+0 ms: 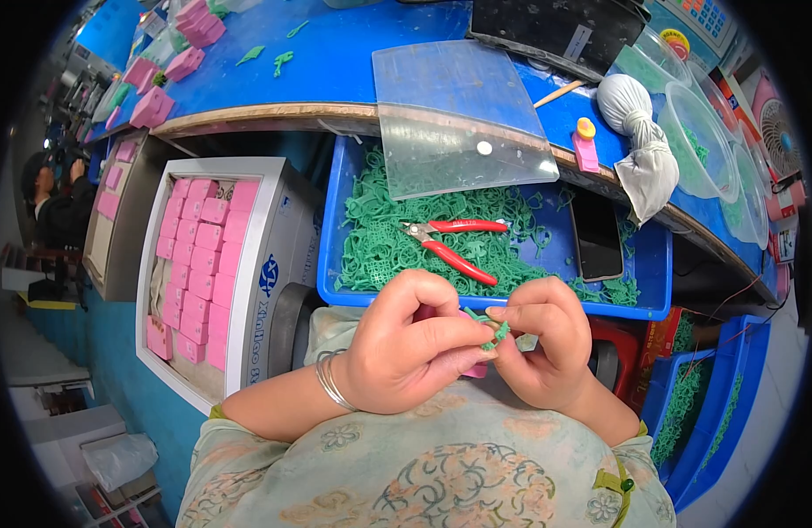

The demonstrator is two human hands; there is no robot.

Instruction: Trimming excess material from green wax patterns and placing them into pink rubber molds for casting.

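Observation:
Close in front of my body, both hands meet over a small green wax piece. My left hand is closed around a pink rubber mould, mostly hidden by the fingers. My right hand pinches the green piece between thumb and fingertips, at the left fingertips. Just beyond the hands is a blue tray heaped with green wax pieces. Red-handled cutters lie on the heap, jaws toward the left. A dark phone rests at the tray's right end.
A clear plastic sheet overhangs the blue table's edge above the tray. Left stands an open box of pink moulds. A tied white cloth bag and plastic bowls sit at right. Blue trays stand lower right.

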